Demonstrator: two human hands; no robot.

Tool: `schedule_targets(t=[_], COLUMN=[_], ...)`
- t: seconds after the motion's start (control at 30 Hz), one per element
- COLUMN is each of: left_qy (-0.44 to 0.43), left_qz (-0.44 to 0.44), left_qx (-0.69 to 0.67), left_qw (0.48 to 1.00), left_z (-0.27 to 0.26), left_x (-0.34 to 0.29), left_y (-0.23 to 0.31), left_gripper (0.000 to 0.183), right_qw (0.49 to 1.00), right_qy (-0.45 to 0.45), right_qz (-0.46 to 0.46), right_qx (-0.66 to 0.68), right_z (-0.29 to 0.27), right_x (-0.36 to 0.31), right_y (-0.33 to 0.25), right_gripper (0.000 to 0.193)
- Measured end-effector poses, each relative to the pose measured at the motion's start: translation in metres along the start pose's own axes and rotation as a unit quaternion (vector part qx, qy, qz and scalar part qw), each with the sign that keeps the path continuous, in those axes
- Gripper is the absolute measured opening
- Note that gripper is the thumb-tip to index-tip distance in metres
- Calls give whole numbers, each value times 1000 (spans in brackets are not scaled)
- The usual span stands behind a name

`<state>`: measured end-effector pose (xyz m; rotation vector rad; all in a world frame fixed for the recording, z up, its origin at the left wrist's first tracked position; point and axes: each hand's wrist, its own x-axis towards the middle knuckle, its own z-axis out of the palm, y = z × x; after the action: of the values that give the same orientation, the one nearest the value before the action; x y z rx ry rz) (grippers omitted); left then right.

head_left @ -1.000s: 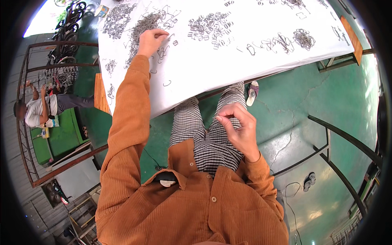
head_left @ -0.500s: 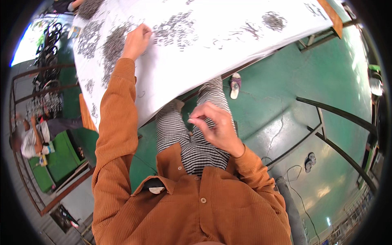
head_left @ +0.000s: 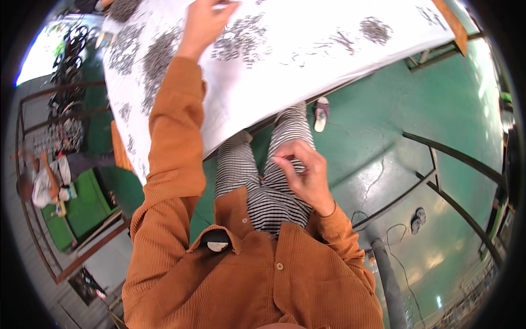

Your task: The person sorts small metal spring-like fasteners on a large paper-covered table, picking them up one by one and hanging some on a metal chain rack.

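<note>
My left hand [head_left: 204,26] reaches over the white-covered table [head_left: 230,104] near the picture's upper edge. Its thumb and fingers come together, and anything between them is too small to make out. Just right of it lies a spread of small dark pieces [head_left: 244,41], perhaps metal, and a denser dark heap [head_left: 159,57] lies to its left. Above my striped trousers my right hand [head_left: 308,171] is held in the air, fingers curled and thumb near the forefinger in a pinch. Whatever those fingertips hold, if anything, does not show.
More dark pieces form a round pile [head_left: 376,30] at the right and another pile [head_left: 125,49] at the left. A slipper [head_left: 321,114] lies by the table's edge. Bent metal rails [head_left: 455,151] stand to the right. Another person [head_left: 52,178] is at far left near a green surface.
My left hand has moved farther across the table, up and to the right, away from the dense heap. My right hand stays pinched over my lap, shifted slightly right in the picture.
</note>
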<state>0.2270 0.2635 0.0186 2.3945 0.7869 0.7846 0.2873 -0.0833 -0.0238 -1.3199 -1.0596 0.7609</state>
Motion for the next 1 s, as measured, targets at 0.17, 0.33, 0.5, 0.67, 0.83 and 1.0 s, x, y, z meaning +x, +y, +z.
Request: schedule_targets(t=[0.17, 0.33, 0.5, 0.67, 0.83, 1.0], left_qy=[29, 100, 55, -22, 70, 92], left_qz=[-202, -141, -169, -122, -102, -77], left_qx=[106, 175, 170, 71, 74, 133], left_qw=[973, 969, 969, 990, 990, 984], left_z=[-75, -23, -11, -25, -14, -8], left_x=[-113, -165, -167, -186, -210, -214], left_y=[-64, -78, -61, -48, -42, -41], left_gripper=[22, 22, 23, 24, 21, 20], right_qw=[1000, 996, 989, 988, 984, 984], right_qy=[-28, -86, -131, -141, -158, -155], right_qz=[13, -18, -31, -23, -18, -41], right_qx=[1, -27, -61, -63, -78, -82], right_z=[12, 25, 41, 69, 89, 99], right_x=[10, 20, 17, 1, -6, -2], right_y=[-3, -4, -8, -11, -17, -23], right_gripper=[10, 9, 10, 11, 10, 8])
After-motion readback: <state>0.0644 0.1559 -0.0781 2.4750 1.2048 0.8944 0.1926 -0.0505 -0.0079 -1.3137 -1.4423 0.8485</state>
